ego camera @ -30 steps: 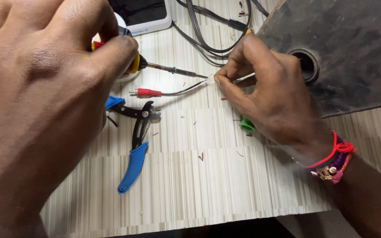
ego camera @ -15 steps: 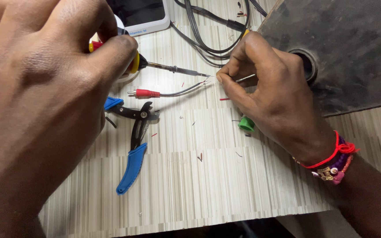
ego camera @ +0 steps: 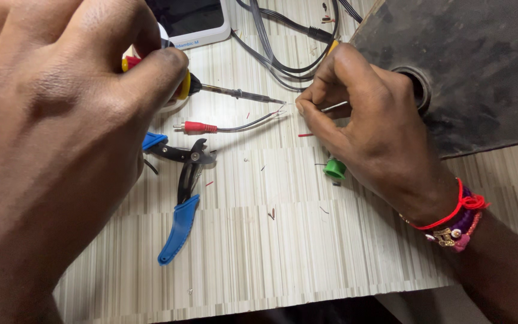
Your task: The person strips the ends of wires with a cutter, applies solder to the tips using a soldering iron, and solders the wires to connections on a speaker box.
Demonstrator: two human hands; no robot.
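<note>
Soldering iron (ego camera: pixel 235 93) behind plug lead (ego camera: pixel 223 126); pliers (ego camera: pixel 181 201) in front — spool (ego camera: pixel 334 168) right, beside right hand (ego camera: pixel 373 132)

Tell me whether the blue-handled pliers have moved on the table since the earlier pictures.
No. The blue-handled pliers lie in the same spot just below the red plug, jaws open, untouched by either hand.

Small electronics repair bench, most likely a home or hobby workshop. We note a striped laminate tabletop (ego camera: pixel 307 252) strewn with wire snippets; blue-handled cutting pliers (ego camera: pixel 181 198) lying open; a soldering iron (ego camera: pixel 235 93) with a yellow-and-red collar; a red-plugged audio cable (ego camera: pixel 223 127) with bared ends; a bundle of dark cables (ego camera: pixel 277 48); a green plastic cap (ego camera: pixel 334 168); a dark speaker-style panel (ego camera: pixel 475 66) with a round port; and a white-framed device (ego camera: pixel 196 24).
</note>
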